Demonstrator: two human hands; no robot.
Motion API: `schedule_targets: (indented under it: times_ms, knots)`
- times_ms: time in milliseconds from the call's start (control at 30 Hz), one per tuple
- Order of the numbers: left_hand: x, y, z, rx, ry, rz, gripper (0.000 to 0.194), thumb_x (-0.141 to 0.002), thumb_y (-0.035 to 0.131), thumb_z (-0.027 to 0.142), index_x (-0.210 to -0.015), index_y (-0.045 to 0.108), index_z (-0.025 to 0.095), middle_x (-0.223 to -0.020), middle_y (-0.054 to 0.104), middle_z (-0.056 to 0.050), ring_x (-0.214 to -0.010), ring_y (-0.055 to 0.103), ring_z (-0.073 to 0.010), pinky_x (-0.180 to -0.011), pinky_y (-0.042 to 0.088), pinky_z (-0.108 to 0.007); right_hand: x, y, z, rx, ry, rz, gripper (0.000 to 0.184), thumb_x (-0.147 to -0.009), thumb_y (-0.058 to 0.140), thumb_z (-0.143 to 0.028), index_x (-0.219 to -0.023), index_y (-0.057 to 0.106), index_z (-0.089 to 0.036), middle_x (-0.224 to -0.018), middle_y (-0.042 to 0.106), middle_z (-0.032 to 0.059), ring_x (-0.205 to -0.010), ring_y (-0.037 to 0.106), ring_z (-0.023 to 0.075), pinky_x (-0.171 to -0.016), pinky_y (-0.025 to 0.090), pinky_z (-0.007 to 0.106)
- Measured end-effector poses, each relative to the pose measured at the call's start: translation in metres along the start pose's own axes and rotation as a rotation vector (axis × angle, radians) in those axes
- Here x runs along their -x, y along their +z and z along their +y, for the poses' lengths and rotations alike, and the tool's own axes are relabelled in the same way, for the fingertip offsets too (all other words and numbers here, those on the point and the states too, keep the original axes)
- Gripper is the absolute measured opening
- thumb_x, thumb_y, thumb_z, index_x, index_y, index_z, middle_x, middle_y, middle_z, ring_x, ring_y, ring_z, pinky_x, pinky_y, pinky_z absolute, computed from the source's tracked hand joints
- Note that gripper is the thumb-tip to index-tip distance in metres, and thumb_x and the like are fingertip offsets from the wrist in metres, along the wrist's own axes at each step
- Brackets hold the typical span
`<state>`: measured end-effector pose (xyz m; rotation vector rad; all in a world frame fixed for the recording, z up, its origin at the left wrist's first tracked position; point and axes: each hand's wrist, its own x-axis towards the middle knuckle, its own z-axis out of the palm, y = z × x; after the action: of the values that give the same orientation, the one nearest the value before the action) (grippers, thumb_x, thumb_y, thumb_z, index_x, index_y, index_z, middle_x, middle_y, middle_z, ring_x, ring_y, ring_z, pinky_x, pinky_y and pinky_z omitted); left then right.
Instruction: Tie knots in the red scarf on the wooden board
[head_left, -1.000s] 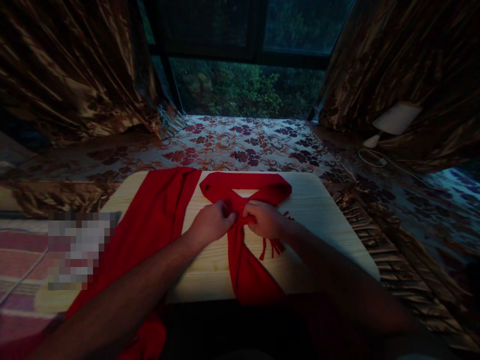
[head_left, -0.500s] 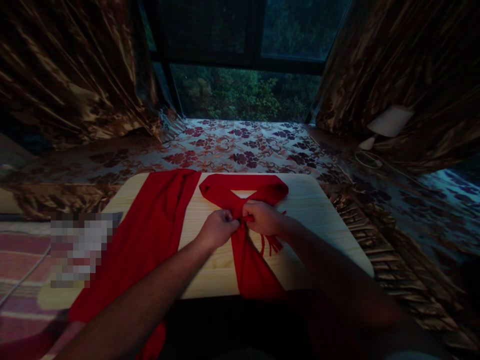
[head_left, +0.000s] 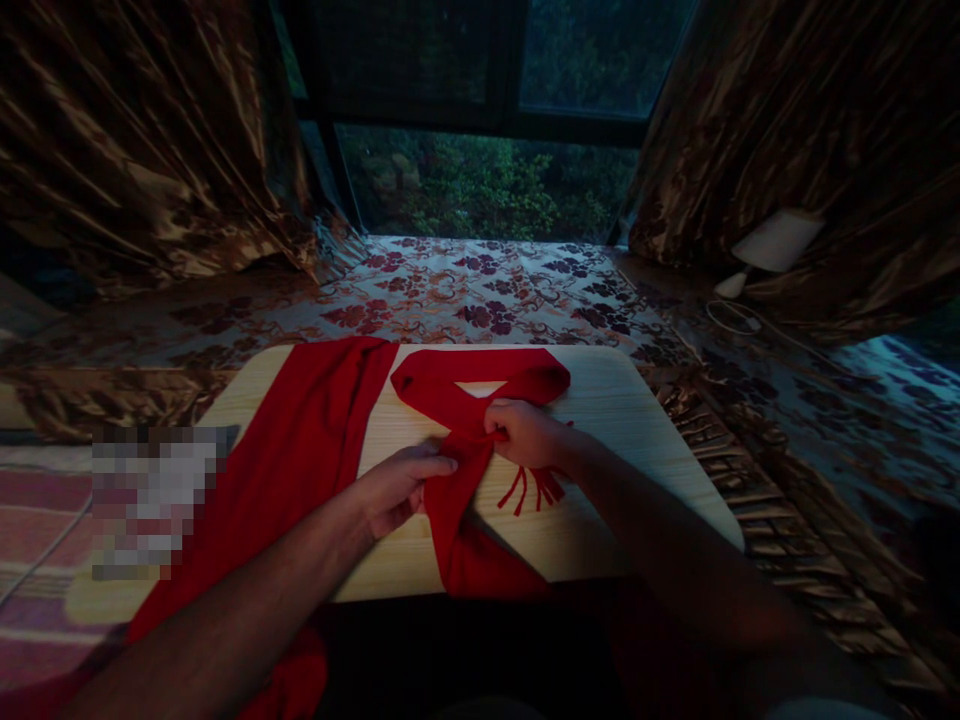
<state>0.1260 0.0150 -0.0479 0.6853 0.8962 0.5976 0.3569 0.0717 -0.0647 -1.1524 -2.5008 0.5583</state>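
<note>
A red fringed scarf lies looped on the wooden table, its two ends crossing below the loop. My right hand is closed on the scarf at the crossing, with the fringe spreading out beneath the wrist. Lower and to the left, my left hand grips the edge of the long hanging part, thumb on top and fingers partly underneath. That long part runs toward me and over the table's near edge. Left of the loop, a second length of red cloth is draped over the table; whether it joins the scarf I cannot tell.
The light wooden table stands before a window seat with a flowered cover. Brown curtains hang on both sides. A white lamp with a cord lies at the right. A blurred-out item sits at the table's left edge.
My left hand has moved from the crossing down and left, drawing the scarf's long part leftward and spreading it wider. My right hand stays at the crossing.
</note>
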Motion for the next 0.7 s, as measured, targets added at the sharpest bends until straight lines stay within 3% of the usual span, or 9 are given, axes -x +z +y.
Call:
schedule_targets:
  times_ms: [200,333,500,700]
  knots:
    - [0.026,-0.012,0.007,-0.031,-0.125,-0.144,0.034,-0.065,0.084,0.023,-0.095,0.077,0.009,-0.084,0.078,-0.013,-0.07,0.074,-0.021,-0.069,0.06,-0.026,0.0,0.002,0.001,0.038,0.031,0.037,0.014,-0.07,0.057,-0.004,-0.073,0.053,-0.018,-0.081,0.055,0.0017,-0.069,0.046,0.0128,-0.061,0.03,0.024]
    - [0.036,-0.028,0.009,-0.084,-0.077,-0.211,0.036,-0.057,0.09,0.025,-0.089,0.08,0.01,-0.083,0.078,-0.011,-0.071,0.073,-0.0189,-0.069,0.059,-0.023,-0.001,0.001,0.0,0.048,0.046,0.028,0.013,-0.071,0.058,-0.006,-0.075,0.054,-0.017,-0.081,0.056,0.0018,-0.069,0.046,0.0129,-0.061,0.03,0.025]
    - [0.042,-0.04,0.008,-0.064,0.0,-0.065,0.032,-0.053,0.091,0.026,-0.078,0.079,0.011,-0.075,0.077,-0.01,-0.066,0.072,-0.0188,-0.066,0.059,-0.023,0.0,-0.011,0.001,-0.006,-0.024,-0.056,0.015,-0.068,0.058,-0.004,-0.071,0.053,-0.017,-0.079,0.057,0.0011,-0.069,0.047,0.0123,-0.062,0.031,0.024]
    - [0.042,-0.024,0.007,-0.005,-0.004,0.087,0.024,-0.057,0.084,0.021,-0.076,0.075,0.01,-0.072,0.076,-0.011,-0.057,0.07,-0.0193,-0.056,0.057,-0.025,0.004,-0.035,-0.011,0.022,0.019,-0.068,0.012,-0.073,0.061,-0.009,-0.08,0.058,-0.018,-0.072,0.059,-0.0019,-0.063,0.046,0.0107,-0.058,0.027,0.024]
